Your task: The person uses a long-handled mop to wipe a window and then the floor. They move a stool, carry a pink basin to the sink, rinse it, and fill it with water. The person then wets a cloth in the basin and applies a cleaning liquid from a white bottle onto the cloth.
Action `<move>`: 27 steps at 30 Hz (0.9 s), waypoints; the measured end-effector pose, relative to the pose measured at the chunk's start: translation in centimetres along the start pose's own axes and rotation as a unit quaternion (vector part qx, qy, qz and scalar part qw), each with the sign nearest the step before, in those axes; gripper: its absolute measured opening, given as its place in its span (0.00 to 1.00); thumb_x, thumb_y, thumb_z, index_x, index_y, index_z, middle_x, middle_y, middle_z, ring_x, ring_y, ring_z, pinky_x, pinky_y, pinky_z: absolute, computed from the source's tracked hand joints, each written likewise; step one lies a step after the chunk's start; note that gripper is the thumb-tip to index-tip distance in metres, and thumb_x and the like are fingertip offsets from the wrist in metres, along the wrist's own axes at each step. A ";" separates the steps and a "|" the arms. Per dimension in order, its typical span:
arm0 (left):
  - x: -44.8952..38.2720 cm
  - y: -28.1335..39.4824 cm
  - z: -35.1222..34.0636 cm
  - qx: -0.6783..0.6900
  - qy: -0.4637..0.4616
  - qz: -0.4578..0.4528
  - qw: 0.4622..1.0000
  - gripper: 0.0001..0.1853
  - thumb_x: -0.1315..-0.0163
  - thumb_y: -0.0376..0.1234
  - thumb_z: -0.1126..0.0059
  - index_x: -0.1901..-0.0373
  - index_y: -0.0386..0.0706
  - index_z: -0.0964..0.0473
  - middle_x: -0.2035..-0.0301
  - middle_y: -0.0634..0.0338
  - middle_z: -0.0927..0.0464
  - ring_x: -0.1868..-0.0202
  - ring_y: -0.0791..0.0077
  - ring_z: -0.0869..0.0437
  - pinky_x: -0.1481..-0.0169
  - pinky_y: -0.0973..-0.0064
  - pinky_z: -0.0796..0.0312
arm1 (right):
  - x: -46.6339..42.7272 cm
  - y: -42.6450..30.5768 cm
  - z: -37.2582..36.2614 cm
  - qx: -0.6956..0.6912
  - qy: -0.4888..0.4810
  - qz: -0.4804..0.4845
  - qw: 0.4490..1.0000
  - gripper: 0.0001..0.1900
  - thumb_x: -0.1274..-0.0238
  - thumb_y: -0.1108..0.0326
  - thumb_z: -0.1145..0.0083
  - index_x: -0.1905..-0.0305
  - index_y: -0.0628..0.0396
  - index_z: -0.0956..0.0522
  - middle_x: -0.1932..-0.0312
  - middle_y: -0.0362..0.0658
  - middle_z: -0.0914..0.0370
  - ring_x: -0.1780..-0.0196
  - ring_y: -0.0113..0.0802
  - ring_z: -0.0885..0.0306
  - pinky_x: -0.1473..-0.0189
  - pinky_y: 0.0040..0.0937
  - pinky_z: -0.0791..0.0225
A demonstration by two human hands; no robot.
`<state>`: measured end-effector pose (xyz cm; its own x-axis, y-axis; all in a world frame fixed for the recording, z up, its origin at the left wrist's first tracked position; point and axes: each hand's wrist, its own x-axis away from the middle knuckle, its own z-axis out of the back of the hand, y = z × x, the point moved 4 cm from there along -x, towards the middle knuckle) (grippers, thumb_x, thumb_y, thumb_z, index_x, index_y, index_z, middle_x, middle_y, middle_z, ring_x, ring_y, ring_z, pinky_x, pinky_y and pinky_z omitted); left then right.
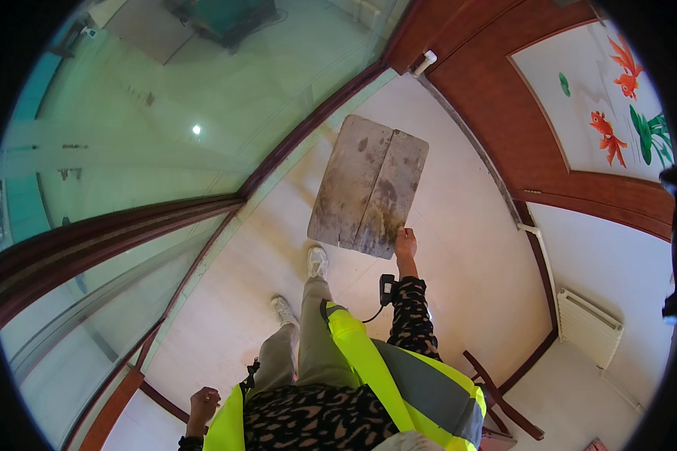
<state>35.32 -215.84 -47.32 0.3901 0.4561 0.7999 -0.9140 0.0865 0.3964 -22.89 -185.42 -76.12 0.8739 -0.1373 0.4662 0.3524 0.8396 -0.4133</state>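
My right hand (407,243) grips the near right corner of a worn wooden board (366,183), held out in front of me. The board is flat and rectangular with rounded corners. A crack or joint runs down its length, and dark stains mark the near end. My left hand (204,403) hangs low at my left side with its fingers curled in; nothing shows in it. A small black device (387,290) with a cable sits at my right wrist.
A glass partition (163,124) with dark red frames stands to the left. On the right are a brown wooden door (479,113) with a goldfish picture (603,107), a white radiator (589,327) and a dark wooden chair (505,403). Pale floor (462,237) stretches between them.
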 end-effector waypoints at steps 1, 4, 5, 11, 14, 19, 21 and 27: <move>-0.5 -0.1 -0.1 -0.015 0.002 0.009 1.000 0.05 0.45 0.27 0.47 0.69 0.34 0.26 0.77 0.56 0.21 0.76 0.73 0.19 0.72 0.76 0.24 | 0.0 0.7 -0.9 -0.036 -0.027 -0.028 0.999 0.18 0.38 0.49 0.57 0.58 0.53 0.26 0.64 0.52 0.22 0.58 0.49 0.24 0.58 0.44 0.32; -1.8 -0.1 0.1 0.047 -0.005 -0.012 0.999 0.04 0.44 0.27 0.47 0.70 0.34 0.26 0.78 0.56 0.22 0.78 0.73 0.19 0.73 0.76 0.24 | 0.2 2.5 -3.4 -0.103 -0.049 -0.106 0.988 0.19 0.38 0.49 0.57 0.58 0.52 0.27 0.64 0.53 0.23 0.58 0.51 0.25 0.57 0.44 0.33; -2.5 -0.2 0.1 0.039 -0.009 -0.029 0.999 0.04 0.44 0.27 0.47 0.70 0.34 0.26 0.78 0.56 0.22 0.78 0.73 0.19 0.73 0.77 0.24 | 0.4 3.2 -4.2 -0.118 -0.047 -0.131 0.983 0.19 0.38 0.48 0.57 0.58 0.53 0.27 0.64 0.53 0.23 0.58 0.51 0.25 0.57 0.44 0.33; -10.3 -1.1 -1.2 -0.092 -0.043 -0.005 0.995 0.03 0.47 0.30 0.44 0.74 0.40 0.25 0.80 0.55 0.22 0.79 0.69 0.20 0.73 0.73 0.28 | 5.6 3.1 -10.6 -0.481 -0.094 -0.325 0.809 0.14 0.36 0.52 0.56 0.52 0.46 0.33 0.54 0.45 0.29 0.56 0.46 0.27 0.58 0.54 0.29; -17.3 3.2 -4.1 -0.044 -0.004 -0.112 0.993 0.04 0.47 0.32 0.44 0.74 0.40 0.24 0.79 0.54 0.22 0.78 0.69 0.21 0.72 0.73 0.29 | 7.3 1.1 -10.8 -0.407 -0.157 -0.311 0.844 0.13 0.36 0.54 0.55 0.54 0.49 0.33 0.61 0.44 0.26 0.64 0.40 0.24 0.63 0.48 0.27; -26.7 12.8 -7.8 0.198 -0.034 0.016 0.979 0.10 0.40 0.37 0.47 0.64 0.40 0.25 0.72 0.61 0.21 0.73 0.76 0.20 0.69 0.76 0.28 | 6.0 -1.0 -5.8 -0.123 -0.432 -0.120 0.885 0.06 0.37 0.66 0.55 0.60 0.54 0.29 0.73 0.40 0.27 0.73 0.32 0.25 0.72 0.28 0.29; -29.4 17.1 -9.2 0.302 -0.065 0.030 0.951 0.14 0.39 0.40 0.48 0.58 0.41 0.27 0.66 0.61 0.21 0.68 0.73 0.20 0.66 0.75 0.28 | 1.7 -2.9 -2.2 -0.339 -0.267 0.027 0.902 0.05 0.39 0.75 0.55 0.64 0.56 0.27 0.78 0.39 0.28 0.75 0.28 0.28 0.75 0.24 0.33; -38.8 26.1 -15.8 0.402 -0.001 0.113 0.909 0.23 0.39 0.52 0.52 0.50 0.48 0.31 0.55 0.63 0.27 0.57 0.72 0.26 0.61 0.69 0.33 | -15.1 -5.1 6.9 0.057 0.088 0.180 0.978 0.18 0.42 0.56 0.50 0.53 0.56 0.27 0.63 0.53 0.24 0.59 0.46 0.25 0.56 0.41 0.32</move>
<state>-5.42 -217.27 -75.15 0.2044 0.3797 0.9022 -0.5937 -0.6847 0.4227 -40.20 -183.97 -75.66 0.9821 0.0992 0.1604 -0.0207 0.9021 -0.4310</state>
